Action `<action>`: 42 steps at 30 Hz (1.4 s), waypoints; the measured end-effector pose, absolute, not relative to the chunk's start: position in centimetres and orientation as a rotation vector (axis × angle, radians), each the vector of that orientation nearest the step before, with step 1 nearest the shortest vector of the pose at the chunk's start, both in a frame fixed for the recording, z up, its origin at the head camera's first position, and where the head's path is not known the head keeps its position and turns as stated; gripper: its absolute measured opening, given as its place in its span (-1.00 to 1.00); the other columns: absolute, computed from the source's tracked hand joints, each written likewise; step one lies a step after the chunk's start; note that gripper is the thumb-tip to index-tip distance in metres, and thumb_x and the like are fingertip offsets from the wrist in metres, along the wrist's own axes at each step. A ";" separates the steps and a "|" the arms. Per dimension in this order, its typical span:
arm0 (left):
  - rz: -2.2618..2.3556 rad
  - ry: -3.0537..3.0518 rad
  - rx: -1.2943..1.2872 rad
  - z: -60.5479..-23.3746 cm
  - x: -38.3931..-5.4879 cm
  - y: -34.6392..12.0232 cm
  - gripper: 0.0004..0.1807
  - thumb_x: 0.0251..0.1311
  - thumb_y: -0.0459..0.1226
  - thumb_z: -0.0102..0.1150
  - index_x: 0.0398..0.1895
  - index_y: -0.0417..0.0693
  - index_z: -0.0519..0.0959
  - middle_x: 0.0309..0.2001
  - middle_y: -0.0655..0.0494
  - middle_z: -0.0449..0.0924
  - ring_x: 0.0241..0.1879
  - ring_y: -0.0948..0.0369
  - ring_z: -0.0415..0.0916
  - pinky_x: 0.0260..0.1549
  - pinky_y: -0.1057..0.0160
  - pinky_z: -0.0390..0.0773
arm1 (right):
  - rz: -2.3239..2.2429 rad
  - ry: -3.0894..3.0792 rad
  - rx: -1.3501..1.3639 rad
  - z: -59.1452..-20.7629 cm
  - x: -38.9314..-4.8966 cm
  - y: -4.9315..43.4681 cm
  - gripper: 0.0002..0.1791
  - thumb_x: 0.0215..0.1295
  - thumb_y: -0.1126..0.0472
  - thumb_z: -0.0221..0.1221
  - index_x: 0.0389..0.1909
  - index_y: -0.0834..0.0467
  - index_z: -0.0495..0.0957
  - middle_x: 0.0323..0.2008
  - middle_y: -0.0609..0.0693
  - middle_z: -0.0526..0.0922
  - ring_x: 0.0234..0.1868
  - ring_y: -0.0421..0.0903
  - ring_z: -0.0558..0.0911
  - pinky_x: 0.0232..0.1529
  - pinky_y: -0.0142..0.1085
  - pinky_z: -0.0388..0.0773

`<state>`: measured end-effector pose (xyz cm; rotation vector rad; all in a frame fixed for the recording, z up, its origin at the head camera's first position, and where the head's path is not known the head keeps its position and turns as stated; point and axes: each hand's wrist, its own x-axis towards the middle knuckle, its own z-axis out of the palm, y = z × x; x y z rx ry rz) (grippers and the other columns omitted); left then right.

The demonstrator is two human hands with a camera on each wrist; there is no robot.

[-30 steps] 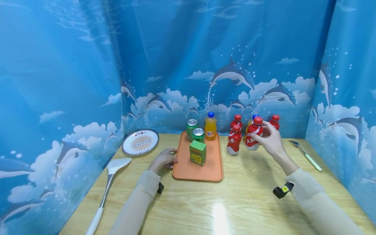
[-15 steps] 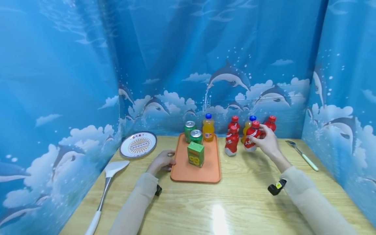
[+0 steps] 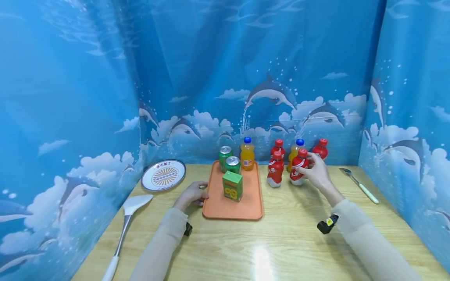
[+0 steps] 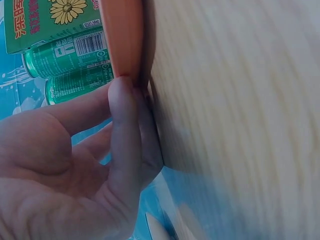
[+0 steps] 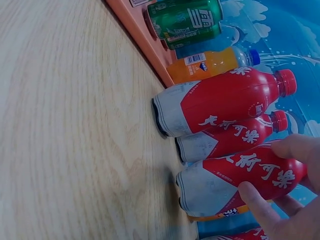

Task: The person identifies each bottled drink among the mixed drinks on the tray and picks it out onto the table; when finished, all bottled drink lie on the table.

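My left hand (image 3: 193, 194) pinches the left rim of an orange tray (image 3: 213, 208) between its fingers. On the tray stand a green drink carton (image 3: 233, 188) with flower pictures, two green cans (image 3: 225, 158) and an orange soda bottle (image 3: 247, 157) with a blue cap. My right hand (image 3: 318, 174) grips a red cola bottle (image 5: 245, 172) round its label, thumb on one side and fingers on the other. It is upright; its base is at the table or very close above it. Another red bottle (image 3: 275, 170) is just left of it.
Behind the held bottle are a second orange soda bottle (image 3: 294, 153) and red bottles (image 3: 320, 148) on the table. A spatula (image 3: 124, 228) and a round plate (image 3: 163, 175) lie left, a fork-like utensil (image 3: 362, 187) right. A blue dolphin curtain (image 3: 267, 50) encloses the table.
My right hand has lowered the red cola bottle, and it is straighter than before, showing more of the orange soda bottle behind. The left hand stays on the tray. The head view has shifted slightly.
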<state>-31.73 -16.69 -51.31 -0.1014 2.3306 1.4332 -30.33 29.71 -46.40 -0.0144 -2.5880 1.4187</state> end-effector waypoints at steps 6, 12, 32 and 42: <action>1.425 2.335 -0.103 -51.0 -31.6 -16.6 -0.21 0.27 -0.53 0.17 0.60 -0.16 0.27 -0.40 0.04 0.59 -0.57 0.29 0.52 -0.62 0.41 0.59 | 1.440 -2.578 -0.010 -46.7 -30.4 29.7 -0.17 0.39 0.27 0.33 0.58 0.29 0.17 0.37 0.45 0.39 0.19 0.33 0.55 -0.29 -0.38 0.79; 1.402 2.339 -0.099 -50.7 -31.5 -16.6 -0.21 0.28 -0.51 0.18 0.61 -0.17 0.25 -0.41 0.04 0.59 -0.56 0.29 0.52 -0.60 0.41 0.59 | 1.453 -2.584 -0.011 -46.7 -30.4 29.9 -0.16 0.38 0.28 0.34 0.58 0.32 0.16 0.39 0.48 0.37 0.24 0.37 0.54 -0.29 -0.39 0.79; 1.405 2.334 -0.124 -50.4 -31.6 -16.5 -0.20 0.27 -0.53 0.18 0.61 -0.12 0.26 -0.33 -0.01 0.62 -0.55 0.28 0.55 -0.61 0.43 0.62 | 1.150 -2.696 0.032 -47.2 -30.3 30.2 -0.22 0.42 0.17 0.24 0.55 0.33 0.17 0.30 0.43 0.35 0.16 0.29 0.51 0.10 0.11 0.66; 1.418 2.328 -0.095 -50.8 -31.7 -16.6 -0.20 0.24 -0.54 0.17 0.60 -0.18 0.27 -0.45 0.08 0.56 -0.55 0.29 0.52 -0.61 0.43 0.59 | 1.061 -2.568 -0.068 -45.6 -29.2 28.5 -0.11 0.47 -0.01 0.21 0.64 0.25 0.04 0.45 0.43 0.22 0.37 0.37 0.31 0.35 0.33 0.41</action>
